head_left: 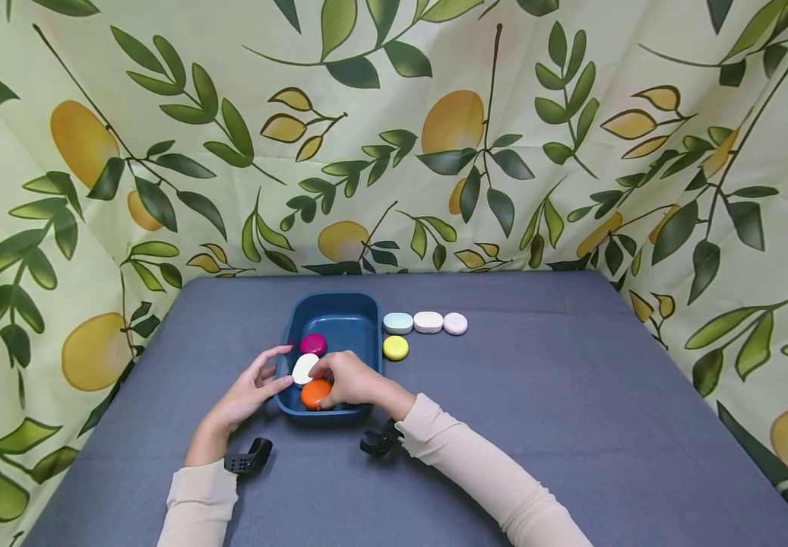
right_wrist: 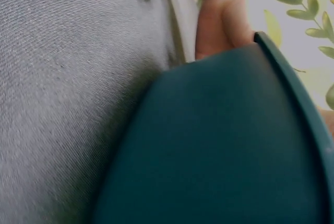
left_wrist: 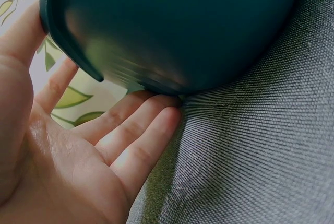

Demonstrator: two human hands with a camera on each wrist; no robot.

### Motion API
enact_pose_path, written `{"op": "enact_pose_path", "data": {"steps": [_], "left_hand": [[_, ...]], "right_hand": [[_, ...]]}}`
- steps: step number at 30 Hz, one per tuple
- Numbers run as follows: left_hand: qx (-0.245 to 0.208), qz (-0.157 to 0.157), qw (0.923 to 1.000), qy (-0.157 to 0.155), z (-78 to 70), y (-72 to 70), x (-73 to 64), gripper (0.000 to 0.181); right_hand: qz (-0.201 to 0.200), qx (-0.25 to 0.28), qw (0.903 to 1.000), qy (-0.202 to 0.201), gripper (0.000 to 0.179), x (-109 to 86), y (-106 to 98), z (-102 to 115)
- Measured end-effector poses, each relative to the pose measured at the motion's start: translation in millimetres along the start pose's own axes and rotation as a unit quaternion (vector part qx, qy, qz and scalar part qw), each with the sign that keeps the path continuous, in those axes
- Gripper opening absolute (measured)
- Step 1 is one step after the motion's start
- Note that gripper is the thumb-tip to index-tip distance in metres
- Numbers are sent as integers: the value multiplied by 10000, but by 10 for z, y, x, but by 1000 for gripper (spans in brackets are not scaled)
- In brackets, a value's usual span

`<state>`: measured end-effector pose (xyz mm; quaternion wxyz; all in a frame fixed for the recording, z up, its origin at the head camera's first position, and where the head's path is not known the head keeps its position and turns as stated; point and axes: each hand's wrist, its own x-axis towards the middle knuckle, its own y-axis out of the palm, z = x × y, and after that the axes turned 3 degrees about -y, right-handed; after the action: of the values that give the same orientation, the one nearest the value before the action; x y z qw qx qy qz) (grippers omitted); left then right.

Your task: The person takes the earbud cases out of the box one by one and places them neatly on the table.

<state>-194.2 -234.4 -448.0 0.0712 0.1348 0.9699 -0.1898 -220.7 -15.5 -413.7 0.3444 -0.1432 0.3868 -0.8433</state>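
Note:
My right hand (head_left: 352, 377) reaches over the near part of a blue tray (head_left: 347, 304), thumb and fingers about an orange, round, soap-like piece (head_left: 314, 394). Beside it in the tray lies a white oval piece (head_left: 304, 368), partly behind the fingertips. A magenta round piece (head_left: 314, 344) sits farther back. At the tray's left side my left hand (head_left: 251, 393) touches the rim and outer wall with thumb and fairly straight fingers (left_wrist: 143, 151). In the right wrist view the tray wall (right_wrist: 219, 145) hides the right fingers and the piece.
Right of the tray, a light blue oval piece (head_left: 397, 324), a white oval piece (head_left: 428, 322) and a pale pink round piece (head_left: 455, 324) form a row on the grey cloth (head_left: 537, 395). A yellow round piece (head_left: 396, 348) lies in front. Leaf-patterned fabric (head_left: 380, 152) hangs behind.

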Motion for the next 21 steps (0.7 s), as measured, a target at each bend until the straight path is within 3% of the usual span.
{"op": "enact_pose_path", "data": {"steps": [10,21], "left_hand": [[-127,55,9999,-11,-10,1,-6,62],[-80,-1,10000,-10,-10,8,3,62]], "right_hand": [[-667,891,9925,-512,46,-140,-158,-138],[-1478,1591,9754,-388,54,-320,-383,-263]]}}
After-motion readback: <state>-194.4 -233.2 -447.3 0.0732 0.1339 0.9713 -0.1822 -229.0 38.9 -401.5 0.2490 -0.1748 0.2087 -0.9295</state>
